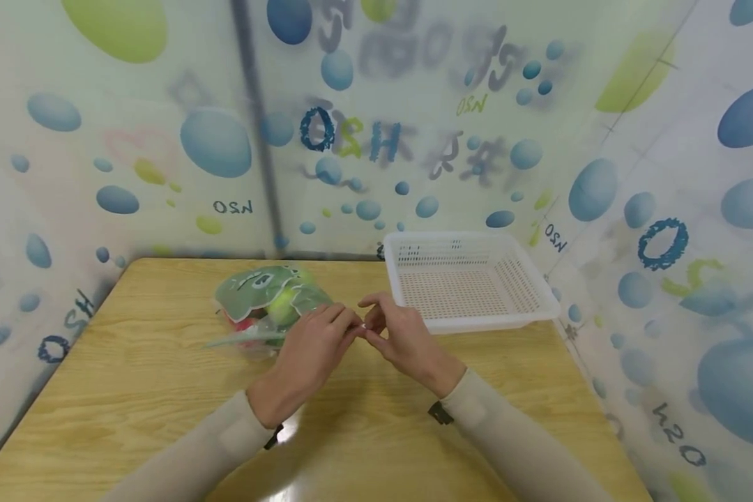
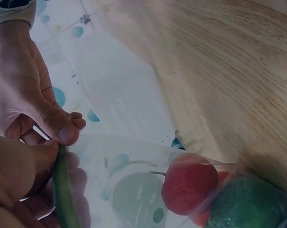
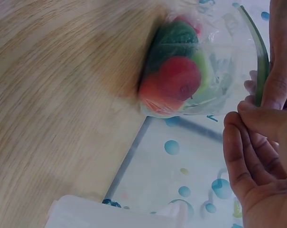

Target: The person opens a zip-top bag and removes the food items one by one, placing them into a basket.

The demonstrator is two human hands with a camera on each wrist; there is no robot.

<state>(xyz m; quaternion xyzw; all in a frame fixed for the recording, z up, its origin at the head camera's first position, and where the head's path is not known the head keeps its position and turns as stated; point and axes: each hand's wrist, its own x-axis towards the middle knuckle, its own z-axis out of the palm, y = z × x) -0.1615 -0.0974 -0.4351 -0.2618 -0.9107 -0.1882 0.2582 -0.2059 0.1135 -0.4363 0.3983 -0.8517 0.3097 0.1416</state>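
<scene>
A clear plastic zip bag (image 1: 251, 341) with a green printed face lies on the left of the table, full of fruit-like pieces. Through its plastic show a red round fruit (image 2: 189, 185) with a stem, an orange one (image 3: 155, 95) and a dark green one (image 3: 179, 38). My left hand (image 1: 310, 345) grips the bag's green zip strip (image 2: 62, 190) along the top edge. At the end of that strip, thumb and forefinger of my right hand (image 1: 408, 338) pinch the bag's corner. Both hands' fingertips meet there.
A white perforated plastic basket (image 1: 496, 322) stands at the back right of the wooden table (image 1: 163, 390), just beyond my right hand. A curtain (image 1: 414, 90) printed with blue and green spots hangs behind the table and along its sides.
</scene>
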